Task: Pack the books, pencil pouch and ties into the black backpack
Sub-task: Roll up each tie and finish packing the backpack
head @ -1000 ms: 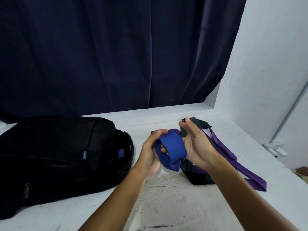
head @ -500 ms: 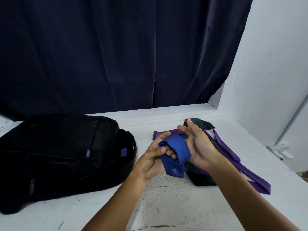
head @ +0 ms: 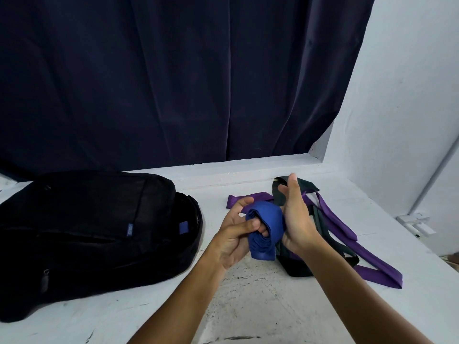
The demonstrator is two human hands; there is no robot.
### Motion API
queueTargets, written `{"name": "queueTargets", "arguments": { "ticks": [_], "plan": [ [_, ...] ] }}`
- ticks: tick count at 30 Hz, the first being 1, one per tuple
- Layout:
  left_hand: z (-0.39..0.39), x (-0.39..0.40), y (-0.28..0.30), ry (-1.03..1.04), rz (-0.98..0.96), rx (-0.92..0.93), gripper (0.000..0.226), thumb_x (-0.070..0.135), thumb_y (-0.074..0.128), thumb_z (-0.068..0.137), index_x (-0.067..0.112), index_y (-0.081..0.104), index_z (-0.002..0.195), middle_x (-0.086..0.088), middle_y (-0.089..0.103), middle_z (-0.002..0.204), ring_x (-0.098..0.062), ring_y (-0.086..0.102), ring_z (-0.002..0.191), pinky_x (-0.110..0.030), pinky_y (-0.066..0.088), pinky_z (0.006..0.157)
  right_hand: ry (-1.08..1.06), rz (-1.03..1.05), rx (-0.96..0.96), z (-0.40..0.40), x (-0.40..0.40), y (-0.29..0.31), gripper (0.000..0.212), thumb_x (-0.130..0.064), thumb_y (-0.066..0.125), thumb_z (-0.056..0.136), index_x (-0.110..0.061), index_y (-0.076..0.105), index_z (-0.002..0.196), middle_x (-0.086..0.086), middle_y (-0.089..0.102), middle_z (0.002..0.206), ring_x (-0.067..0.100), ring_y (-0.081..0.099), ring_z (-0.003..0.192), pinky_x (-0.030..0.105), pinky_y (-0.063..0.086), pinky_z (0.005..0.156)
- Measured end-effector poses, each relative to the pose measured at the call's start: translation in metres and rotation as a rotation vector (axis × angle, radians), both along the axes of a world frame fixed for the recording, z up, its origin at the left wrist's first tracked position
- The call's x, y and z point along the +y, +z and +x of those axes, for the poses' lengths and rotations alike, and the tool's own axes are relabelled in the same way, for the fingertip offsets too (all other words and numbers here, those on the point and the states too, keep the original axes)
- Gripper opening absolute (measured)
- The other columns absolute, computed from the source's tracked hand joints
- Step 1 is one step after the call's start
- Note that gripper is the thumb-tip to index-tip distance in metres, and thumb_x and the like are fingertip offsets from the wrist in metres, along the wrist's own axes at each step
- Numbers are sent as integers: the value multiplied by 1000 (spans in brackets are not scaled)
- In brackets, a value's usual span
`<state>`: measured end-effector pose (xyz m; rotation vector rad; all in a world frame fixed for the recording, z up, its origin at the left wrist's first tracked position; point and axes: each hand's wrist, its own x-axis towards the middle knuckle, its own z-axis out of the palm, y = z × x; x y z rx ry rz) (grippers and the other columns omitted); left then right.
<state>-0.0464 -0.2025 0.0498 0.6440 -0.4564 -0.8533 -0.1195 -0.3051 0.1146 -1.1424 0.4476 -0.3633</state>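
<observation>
A rolled blue tie [head: 269,224] is held above the white table between both hands. My left hand [head: 234,234] grips the roll, with fingers tucked into its coils and the thumb over the top. My right hand [head: 295,219] cups the roll's right side, fingers straight and pointing up. Behind and under my right hand lie a purple tie [head: 345,227] and a dark green tie [head: 323,224], loose and crossed over each other. The black backpack [head: 87,232] lies flat at the left. No books or pencil pouch are in view.
A dark navy curtain [head: 173,83] hangs behind the white table [head: 124,316]. A white wall [head: 402,108] closes the right side, with a pipe and a small white bracket [head: 414,223] near the table's right edge.
The blue tie roll has turned slightly in my hands and my left fingers have shifted further into its coils. The camera view has drifted a little; the backpack and other ties lie unmoved.
</observation>
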Motion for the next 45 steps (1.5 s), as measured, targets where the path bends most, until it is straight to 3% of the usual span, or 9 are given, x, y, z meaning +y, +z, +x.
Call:
{"name": "queueTargets", "arguments": {
  "ticks": [15,26,28,30,35,39,43,44,45],
  "plan": [
    [6,12,12,-40,121,-82,97,31,98,43,11,50,125,-4,64,70,-12,56,55,-23,51,59,235,205,-4,-3,-8,-5,89,-77,31,81,-31,14,155,29,49,140,39,70,96,45,60,71],
    [-13,1,12,236,362,359,68,71,65,63,9,60,91,-25,65,110,-37,60,92,-45,48,86,232,197,94,-7,1,-14,85,-73,30,86,-19,28,153,22,67,117,40,68,102,50,54,87],
    [-13,-1,9,289,319,452,68,73,60,72,8,59,94,-29,62,122,-41,60,97,-53,45,95,195,134,108,-8,8,-13,92,-69,25,92,9,74,90,13,69,103,34,66,100,47,48,93],
    [-14,-4,8,340,278,520,68,73,56,77,8,57,97,-29,62,121,-43,61,100,-57,41,99,131,99,97,-10,15,-12,91,-65,24,95,-3,64,42,-6,65,76,22,66,90,44,47,91],
    [-21,-7,13,401,189,592,67,76,54,77,11,53,92,-23,64,108,-40,62,91,-52,46,85,23,-123,94,-2,14,-50,97,-93,35,70,-14,64,118,16,68,102,32,66,104,56,44,105],
    [-20,-5,15,426,159,557,66,77,50,78,12,52,83,-18,58,101,-34,57,82,-44,47,73,-77,-167,105,11,11,-80,114,-102,33,57,-28,47,143,-3,45,150,17,43,138,47,33,114],
    [-17,-6,15,476,153,554,65,77,49,79,12,51,79,-16,55,93,-31,54,79,-43,42,77,-101,-169,21,1,25,-51,112,-103,32,54,-28,56,133,7,61,134,23,55,127,51,38,110],
    [-15,-5,16,489,153,556,65,77,50,78,12,52,79,-15,55,91,-31,54,80,-43,40,78,-109,-62,92,0,33,-36,45,-98,29,64,-90,8,103,15,70,116,27,66,109,53,45,102],
    [-12,-3,15,502,157,550,66,78,50,77,13,52,79,-14,55,88,-31,53,79,-42,40,77,-28,-11,64,-1,27,-32,108,-89,25,76,6,60,42,22,72,97,29,71,87,52,51,90]
  ]
}}
